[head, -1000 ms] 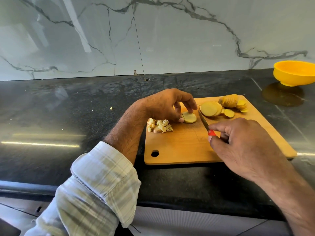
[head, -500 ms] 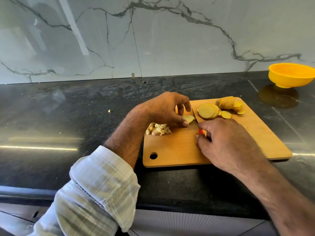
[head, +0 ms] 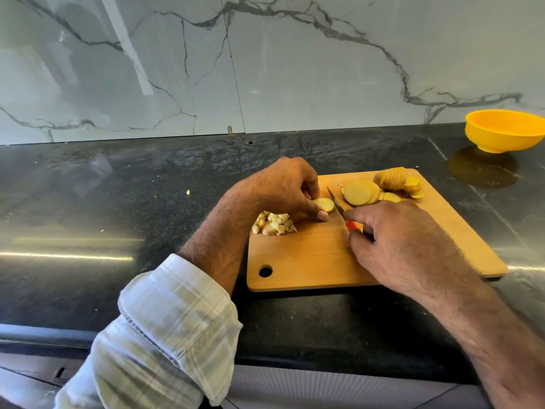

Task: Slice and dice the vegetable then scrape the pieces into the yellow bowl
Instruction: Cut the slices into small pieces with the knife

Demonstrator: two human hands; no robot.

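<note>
- Left hand (head: pixel 283 187): fingers (head: pixel 312 188) curled down over a single round pale-yellow vegetable slice (head: pixel 324 205), thumb tip at its near edge, pinning it flat to the board.
- Right hand (head: pixel 395 240): fingers wrapped round the red handle of a small knife (head: pixel 339 206); only a bit of the handle shows between index finger and thumb. Index finger lies along the top, toward the blade.
- Knife blade is thin and dark, pointing away from the person, just right of the held slice. Whether its edge touches the slice, cannot tell.
- Heap of small pale diced vegetable pieces (head: pixel 274 225) near the board's left edge, just beside the left wrist.
- Fanned stack of larger round slices (head: pixel 361 191) at the far side of the board, right of the knife tip; behind it an uncut skin-on end piece (head: pixel 390 178) and a few smaller slices (head: pixel 413 185) spilling to its right.
- All of this lies on a rectangular light-brown wooden cutting board (head: pixel 309 261) with a round hanging hole at its near left corner.
- Board rests on a glossy black stone bench (head: pixel 118 216); a few pale scraps lie on the bench left of the board.
- Round yellow bowl (head: pixel 504 131) stands on the bench at far right, well apart from the board, near the white marble-veined wall (head: pixel 295 69).
- Left forearm wears a rolled pale checked shirt sleeve (head: pixel 165 335).
</note>
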